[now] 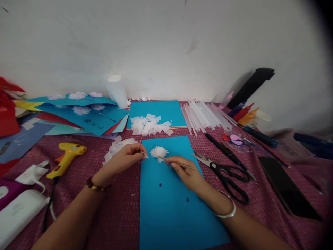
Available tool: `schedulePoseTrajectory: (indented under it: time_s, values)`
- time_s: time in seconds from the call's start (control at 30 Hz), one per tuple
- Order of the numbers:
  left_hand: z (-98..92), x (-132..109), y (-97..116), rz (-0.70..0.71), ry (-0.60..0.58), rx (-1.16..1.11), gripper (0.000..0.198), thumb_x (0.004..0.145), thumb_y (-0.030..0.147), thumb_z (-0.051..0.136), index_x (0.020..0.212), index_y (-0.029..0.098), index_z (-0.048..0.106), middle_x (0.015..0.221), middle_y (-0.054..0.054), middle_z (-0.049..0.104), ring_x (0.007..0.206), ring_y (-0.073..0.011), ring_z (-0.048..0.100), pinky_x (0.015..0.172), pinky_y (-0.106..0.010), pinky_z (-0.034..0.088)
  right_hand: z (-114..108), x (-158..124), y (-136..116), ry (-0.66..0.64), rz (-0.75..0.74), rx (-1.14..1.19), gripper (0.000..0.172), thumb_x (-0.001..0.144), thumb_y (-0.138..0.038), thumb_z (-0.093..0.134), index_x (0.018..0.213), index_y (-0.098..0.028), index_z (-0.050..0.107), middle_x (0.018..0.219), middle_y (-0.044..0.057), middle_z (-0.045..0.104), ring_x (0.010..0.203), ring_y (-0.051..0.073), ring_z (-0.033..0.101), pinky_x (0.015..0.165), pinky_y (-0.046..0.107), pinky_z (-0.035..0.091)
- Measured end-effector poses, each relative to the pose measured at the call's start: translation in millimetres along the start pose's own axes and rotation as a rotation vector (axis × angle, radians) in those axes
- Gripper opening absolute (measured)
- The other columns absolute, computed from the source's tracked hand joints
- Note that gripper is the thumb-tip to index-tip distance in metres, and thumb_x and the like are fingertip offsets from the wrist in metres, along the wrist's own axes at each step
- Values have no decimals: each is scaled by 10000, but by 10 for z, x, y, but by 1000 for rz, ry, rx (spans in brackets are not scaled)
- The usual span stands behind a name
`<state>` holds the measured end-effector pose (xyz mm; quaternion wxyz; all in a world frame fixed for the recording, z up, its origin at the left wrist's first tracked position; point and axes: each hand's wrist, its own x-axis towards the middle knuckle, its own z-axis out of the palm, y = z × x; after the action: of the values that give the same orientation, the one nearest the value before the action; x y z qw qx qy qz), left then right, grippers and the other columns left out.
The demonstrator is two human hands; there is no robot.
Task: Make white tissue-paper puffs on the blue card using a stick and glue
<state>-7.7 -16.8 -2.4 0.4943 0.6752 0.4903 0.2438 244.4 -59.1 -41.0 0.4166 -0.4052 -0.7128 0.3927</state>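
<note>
Stick (186, 166) pinched slantwise in right fingers (179, 160), tip leftward at paper cluster (158, 151), scrap (145, 155) gripped in left fingers (135, 158).

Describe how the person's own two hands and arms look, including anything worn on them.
The left hand and right hand are ungloved, and no sleeves show. The left wrist wears a dark beaded bracelet with a gold-coloured piece; the right, a plain silvery bangle.
</note>
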Motion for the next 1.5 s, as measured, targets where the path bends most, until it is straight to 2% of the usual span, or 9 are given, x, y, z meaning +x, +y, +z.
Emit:
schedulePoseTrajectory:
  time_s: [0.13, 0.27, 0.5, 0.73, 0.87, 1.03, 1.2, 1.4, 1.5]
  values:
    - [73, -4, 0, 31, -110, 120, 205, 793, 266, 507, 891, 170, 660, 758, -5, 607, 663, -132, 507, 606, -247, 385, -19, 13, -5, 11, 108, 93, 229, 931, -287, 487, 1038, -216, 677, 955, 52, 726, 760, 157, 647, 695, 295, 533]
    - [175, 8, -15, 95, -65, 268, 293, 811, 212, 478, 1090, 176, 559, 774, 2, 581, 674, -141, 527, 618, -254, 397, -40, 34, -26, 32, 138, 131, 223, 920, -302, 501, 1026, -203, 670, 920, 54, 728, 736, 160, 640, 700, 306, 529]
    - [283, 96, 22, 151, -3, 498, 77, 761, 117, 483, 771, 179, 528, 673, 20, 538, 615, -137, 503, 580, -251, 358, -39, 27, -40, 23, 166, 133, 232, 922, -326, 496, 1009, -211, 679, 923, 51, 726, 733, 163, 638, 693, 314, 521]
    - [302, 153, 3, 200, 31, 498, 98, 744, 100, 479, 731, 177, 539, 677, 14, 546, 627, -138, 502, 577, -248, 357, -38, -67, -83, 87, 77, 199, 200, 933, -309, 491, 1002, -226, 660, 879, 36, 718, 770, 161, 653, 717, 308, 533]
    - [299, 163, -6, 171, 27, 466, 75, 758, 128, 498, 731, 179, 546, 673, 12, 548, 621, -139, 503, 575, -253, 357, -12, -72, -114, -29, 23, 64, 205, 932, -266, 489, 988, -219, 681, 925, 51, 715, 833, 168, 655, 765, 316, 534]
    - [316, 205, -49, 152, 62, 425, 66, 771, 193, 536, 707, 190, 523, 610, 31, 509, 592, -138, 491, 550, -253, 341, 29, -59, -105, -35, -86, -99, 215, 933, -227, 484, 1042, -236, 669, 982, 54, 714, 907, 180, 647, 830, 344, 516]
    - [274, 204, -79, 132, 51, 304, 20, 757, 189, 536, 774, 182, 545, 661, 25, 551, 632, -141, 539, 573, -249, 388, 47, -73, -103, -97, -198, -289, 233, 948, -175, 447, 1087, -225, 627, 1020, 76, 690, 929, 190, 630, 818, 345, 505]
    - [186, 170, -102, 97, 64, 156, 77, 755, 204, 533, 826, 177, 543, 698, 27, 550, 649, -133, 533, 596, -249, 416, 90, -107, -142, -333, -292, -614, 266, 872, -123, 536, 1128, -168, 596, 1075, 133, 642, 968, 256, 571, 821, 405, 488]
    - [193, 169, -94, 80, 67, 169, 81, 741, 201, 535, 818, 179, 544, 685, 26, 553, 647, -137, 533, 593, -254, 417, 88, -115, -165, -338, -285, -628, 264, 863, -118, 543, 1114, -178, 599, 1049, 126, 644, 965, 254, 565, 828, 410, 481]
